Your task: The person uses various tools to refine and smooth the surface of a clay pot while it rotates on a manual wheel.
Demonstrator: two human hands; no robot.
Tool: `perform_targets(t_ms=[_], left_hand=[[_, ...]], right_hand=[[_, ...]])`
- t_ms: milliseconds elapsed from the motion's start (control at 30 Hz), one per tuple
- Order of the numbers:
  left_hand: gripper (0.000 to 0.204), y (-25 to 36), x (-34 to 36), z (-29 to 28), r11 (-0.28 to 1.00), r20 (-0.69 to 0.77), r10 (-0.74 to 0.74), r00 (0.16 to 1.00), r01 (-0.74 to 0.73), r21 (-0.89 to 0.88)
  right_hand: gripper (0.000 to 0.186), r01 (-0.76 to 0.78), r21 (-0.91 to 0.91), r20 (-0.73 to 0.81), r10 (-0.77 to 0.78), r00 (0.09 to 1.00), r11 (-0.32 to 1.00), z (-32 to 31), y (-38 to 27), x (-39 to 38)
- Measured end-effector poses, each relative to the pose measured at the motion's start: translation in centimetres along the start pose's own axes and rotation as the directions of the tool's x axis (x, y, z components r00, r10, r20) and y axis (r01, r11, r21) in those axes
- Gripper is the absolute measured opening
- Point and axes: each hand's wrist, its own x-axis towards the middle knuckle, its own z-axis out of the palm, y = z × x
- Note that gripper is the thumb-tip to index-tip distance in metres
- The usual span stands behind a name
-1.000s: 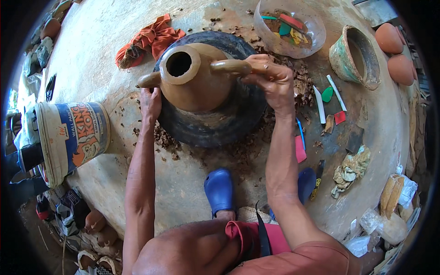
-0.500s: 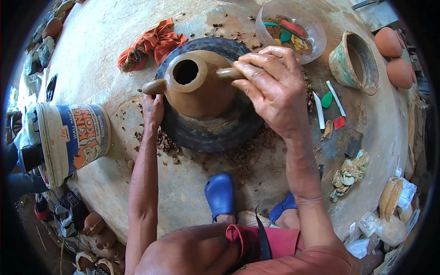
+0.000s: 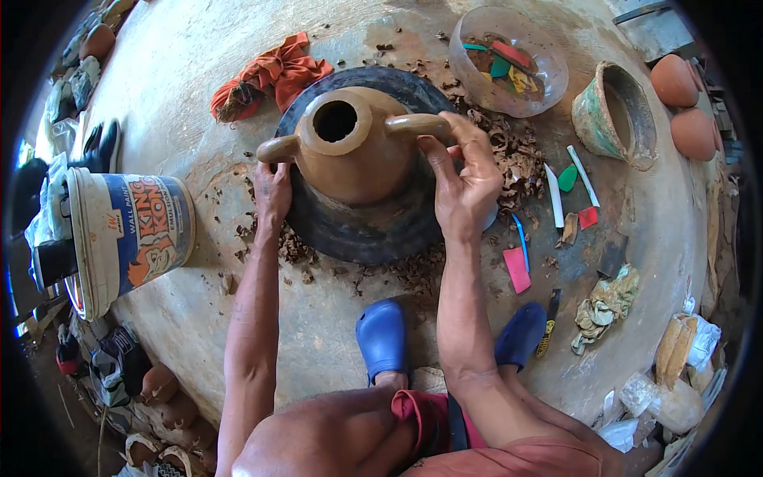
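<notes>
A wet brown clay pot (image 3: 354, 171) with a narrow round mouth stands upright on a dark round turntable (image 3: 358, 238). A short clay handle (image 3: 277, 149) juts from its left side. My left hand (image 3: 273, 191) is closed under that handle, its fingertips partly hidden. On the right, a longer clay handle (image 3: 413, 125) reaches out from the neck and curves at its outer end. My right hand (image 3: 467, 175) grips this end, thumb below and fingers behind it.
Clay shavings (image 3: 517, 155) ring the turntable. Beyond it lie an orange cloth (image 3: 282, 71) and a clear plastic bowl (image 3: 469, 67) of coloured scraps. A paint bucket (image 3: 151, 226) stands left; a crusted pot (image 3: 596, 119) and small tools (image 3: 554, 195) are right.
My right hand has come lower, with the wrist and forearm swung left. The right handle's outer end now shows curved. A pink scrap and blue strip have come into sight beside my forearm.
</notes>
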Motion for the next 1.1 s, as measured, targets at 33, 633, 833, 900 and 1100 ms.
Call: perform_targets(t_ms=[33,633,833,900,1100], left_hand=[[0.04,0.0,0.1,-0.2,1.0,-0.002,-0.001,1.0,0.001,-0.001],[0.04,0.6,0.2,0.4,0.999,-0.013,-0.006,1.0,0.007,0.046],[0.039,0.4,-0.4,0.3,0.999,-0.008,-0.001,1.0,0.002,0.034],[0.041,-1.7,0.3,-0.2,0.997,-0.044,0.036,0.998,-0.039,-0.066],[0.05,-1.9,1.0,0.0,0.979,0.028,-0.057,0.998,0.061,-0.197]], right_hand=[[0.029,0.083,-0.027,-0.085,-0.085,0.993,0.996,0.3,-0.7,0.0],[0.023,0.121,-0.496,-0.056,-0.171,0.984,0.86,1.3,0.8,-4.4],[0.021,0.128,-0.303,-0.089,-0.162,0.983,0.944,0.1,-2.8,-4.8],[0.025,0.205,-0.276,-0.023,-0.22,0.975,0.939,1.6,-3.4,-4.2],[0.038,0.235,-0.321,0.055,-0.23,0.972,0.917,1.9,-2.7,-4.9]])
